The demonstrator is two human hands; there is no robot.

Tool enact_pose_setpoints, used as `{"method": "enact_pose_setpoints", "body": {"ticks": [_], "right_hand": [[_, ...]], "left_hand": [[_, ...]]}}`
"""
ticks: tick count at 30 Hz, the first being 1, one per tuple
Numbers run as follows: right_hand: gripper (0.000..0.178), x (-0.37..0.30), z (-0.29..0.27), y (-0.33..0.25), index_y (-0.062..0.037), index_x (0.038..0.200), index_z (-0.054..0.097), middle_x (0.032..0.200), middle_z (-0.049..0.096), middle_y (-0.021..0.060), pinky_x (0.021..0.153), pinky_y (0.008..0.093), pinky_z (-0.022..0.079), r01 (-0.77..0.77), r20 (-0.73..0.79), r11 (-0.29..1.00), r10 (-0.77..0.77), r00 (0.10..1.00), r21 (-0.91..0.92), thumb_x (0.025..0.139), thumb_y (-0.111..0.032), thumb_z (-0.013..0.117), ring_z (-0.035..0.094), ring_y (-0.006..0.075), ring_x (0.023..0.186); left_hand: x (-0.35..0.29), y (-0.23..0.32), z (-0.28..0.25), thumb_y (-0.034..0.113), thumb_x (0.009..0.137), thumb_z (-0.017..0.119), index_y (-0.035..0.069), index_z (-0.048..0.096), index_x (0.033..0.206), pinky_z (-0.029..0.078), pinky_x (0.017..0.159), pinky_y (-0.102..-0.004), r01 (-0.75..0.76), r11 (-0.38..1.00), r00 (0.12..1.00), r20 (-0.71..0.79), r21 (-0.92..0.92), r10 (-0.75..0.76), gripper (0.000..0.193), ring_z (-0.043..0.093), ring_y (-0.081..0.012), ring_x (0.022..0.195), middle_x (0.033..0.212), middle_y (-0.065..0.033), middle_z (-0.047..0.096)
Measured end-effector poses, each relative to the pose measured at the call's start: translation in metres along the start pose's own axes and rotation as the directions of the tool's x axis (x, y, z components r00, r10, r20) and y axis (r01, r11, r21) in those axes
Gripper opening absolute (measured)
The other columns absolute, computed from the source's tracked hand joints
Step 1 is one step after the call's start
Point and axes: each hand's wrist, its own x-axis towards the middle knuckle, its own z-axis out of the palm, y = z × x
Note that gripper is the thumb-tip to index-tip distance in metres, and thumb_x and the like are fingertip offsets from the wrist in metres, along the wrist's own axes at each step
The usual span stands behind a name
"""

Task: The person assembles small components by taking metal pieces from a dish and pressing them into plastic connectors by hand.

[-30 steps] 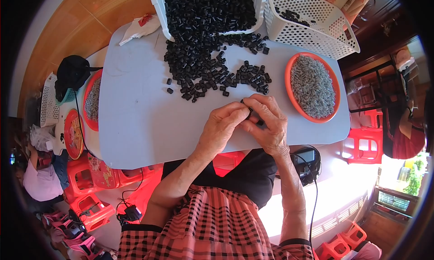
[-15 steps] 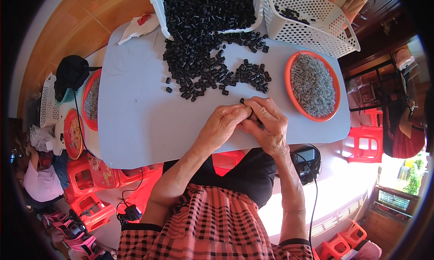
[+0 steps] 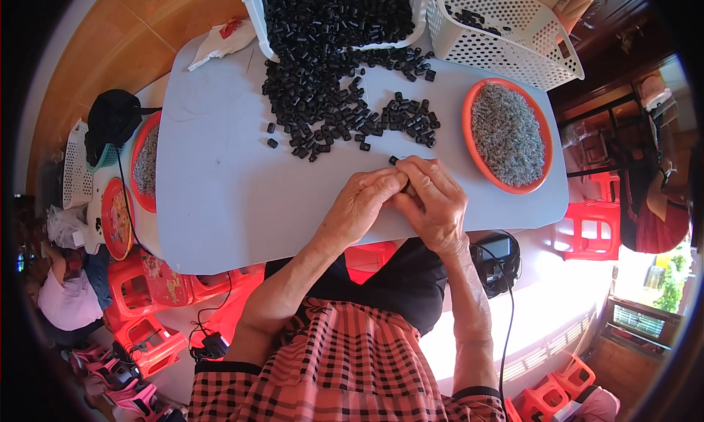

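Pinching together over the pale grey table top, the left hand and the right hand meet fingertip to fingertip, close to the table edge nearest the person. The fingers of both hands are curled in tight around something very small. One small black plastic tube piece peeks out just past the fingertips, touching them. What else sits inside the pinch is hidden, so I cannot tell.

A good way to do this bit is to keep both wrists resting low on the table so the hands stay steady, and to hold the little piece gently so it does not pop out.

The loose pile of black tube pieces lies near, just beyond the hands. The round orange bowl of tiny grey bits sits beside the right hand.
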Motion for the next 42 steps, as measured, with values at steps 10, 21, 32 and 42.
{"method": "enact_pose_setpoints", "body": {"ticks": [10, 21, 32, 42], "right_hand": [[0.044, 0.000, -0.001, 0.002, 0.0001, 0.107, 0.060, 0.099, 0.063, 0.0122, 0.073, 0.0376, 0.045, -0.146, 0.086, 0.981, 0.136, 0.987, 0.128, 0.064, -0.003, 0.072, 0.058, 0.0271, 0.078], [0.045, 0.001, 0.000, 0.001, 0.0008, 0.108, 0.060, 0.101, 0.063, 0.0126, 0.077, 0.0375, 0.046, -0.100, 0.060, 0.989, 0.095, 0.994, 0.105, 0.065, -0.005, 0.073, 0.059, 0.0287, 0.081], [0.039, -0.001, -0.001, 0.003, 0.0005, 0.106, 0.062, 0.100, 0.064, 0.0131, 0.077, 0.0360, 0.047, -0.218, 0.111, 0.964, 0.202, 0.973, 0.153, 0.067, 0.000, 0.069, 0.061, 0.0282, 0.084], [0.040, -0.001, -0.003, 0.003, 0.0014, 0.104, 0.062, 0.094, 0.064, 0.0115, 0.075, 0.0352, 0.048, -0.139, 0.073, 0.971, 0.127, 0.989, 0.197, 0.066, 0.000, 0.071, 0.060, 0.0264, 0.079]], "left_hand": [[0.001, -0.001, 0.005, 0.021, 0.097, 0.044, -0.004, 0.057, 0.086, 0.043, 0.071, -0.0231, -0.083, 0.995, 0.996, -0.038, 0.060, 0.085, 0.030, 0.050, -0.0076, 0.075, 0.078, -0.0017, 0.058], [0.000, -0.002, -0.002, 0.021, 0.099, 0.043, -0.004, 0.060, 0.097, 0.042, 0.076, -0.0214, -0.069, 0.998, 0.995, 0.070, 0.008, 0.069, 0.030, 0.049, -0.0056, 0.084, 0.091, -0.0001, 0.058], [0.004, -0.004, -0.001, 0.021, 0.099, 0.044, -0.003, 0.059, 0.093, 0.043, 0.071, -0.0217, -0.043, 0.997, 0.999, 0.026, 0.057, 0.042, 0.029, 0.048, -0.0048, 0.078, 0.081, 0.0011, 0.056], [0.005, -0.001, -0.004, 0.022, 0.096, 0.043, -0.003, 0.057, 0.083, 0.044, 0.067, -0.0252, -0.002, 1.000, 0.997, 0.081, 0.018, 0.001, 0.032, 0.050, -0.0081, 0.071, 0.073, -0.0012, 0.056]]}}
